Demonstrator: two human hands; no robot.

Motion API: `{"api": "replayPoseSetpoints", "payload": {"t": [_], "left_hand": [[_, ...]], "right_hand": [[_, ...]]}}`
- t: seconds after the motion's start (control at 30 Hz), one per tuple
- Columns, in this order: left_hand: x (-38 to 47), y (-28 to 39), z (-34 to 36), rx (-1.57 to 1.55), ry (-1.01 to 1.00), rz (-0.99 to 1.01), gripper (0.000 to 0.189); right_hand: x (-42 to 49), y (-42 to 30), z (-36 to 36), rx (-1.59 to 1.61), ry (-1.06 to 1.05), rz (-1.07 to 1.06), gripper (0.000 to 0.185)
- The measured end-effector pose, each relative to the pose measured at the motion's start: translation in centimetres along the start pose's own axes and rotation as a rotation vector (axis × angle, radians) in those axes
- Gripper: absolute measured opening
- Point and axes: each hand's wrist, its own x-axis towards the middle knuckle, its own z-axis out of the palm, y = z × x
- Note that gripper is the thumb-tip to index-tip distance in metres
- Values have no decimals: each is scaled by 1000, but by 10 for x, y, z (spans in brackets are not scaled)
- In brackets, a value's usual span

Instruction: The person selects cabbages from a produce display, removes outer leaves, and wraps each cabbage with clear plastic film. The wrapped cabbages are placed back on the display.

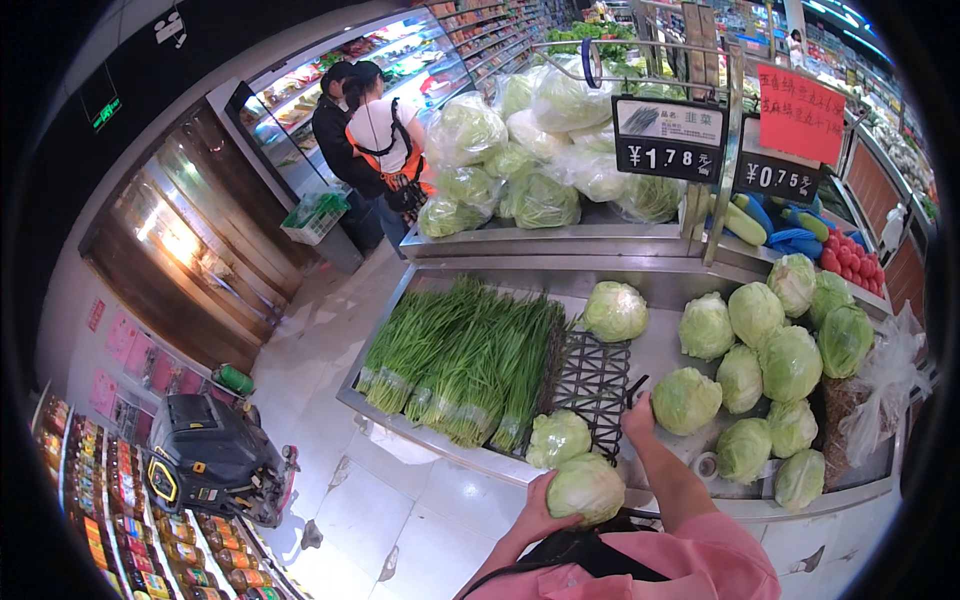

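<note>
My left hand (pixel 538 504) cups a round pale-green cabbage (pixel 589 491) near my chest, in front of the display's front edge. Just beyond it, another cabbage (pixel 556 439) rests at the stand's front edge. My right hand (pixel 638 417) is closed around a thin black object (pixel 637 387), whose end sticks up above the fist; what it is cannot be made out. That hand is between a black plastic lattice (pixel 592 375) and a cabbage (pixel 686 401). Bundled garlic chives (pixel 465 352) lie left of the lattice. A single cabbage (pixel 615 311) sits behind it.
Several cabbages (pixel 790 364) fill the metal stand's right side, beside a clear plastic bag (pixel 885 397). Bagged lettuces (pixel 540 196) pile on the upper shelf behind price signs (pixel 667 139). Two people (pixel 375 127) stand at a chilled cabinet. A floor-cleaning machine (pixel 214 457) stands left.
</note>
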Motion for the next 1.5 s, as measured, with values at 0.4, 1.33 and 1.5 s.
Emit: {"api": "replayPoseSetpoints", "payload": {"t": [0.4,1.33,1.5], "left_hand": [[1,-52,15,-670,-64,-115,126],[83,35,33,-206,-488,-463,63],[71,27,48,-486,-676,-681,92]], "right_hand": [[-84,20,-71,929,-499,197,22],[-180,9,-200,1480,-80,92,20],[-197,24,-176,1290,-32,435,21]]}}
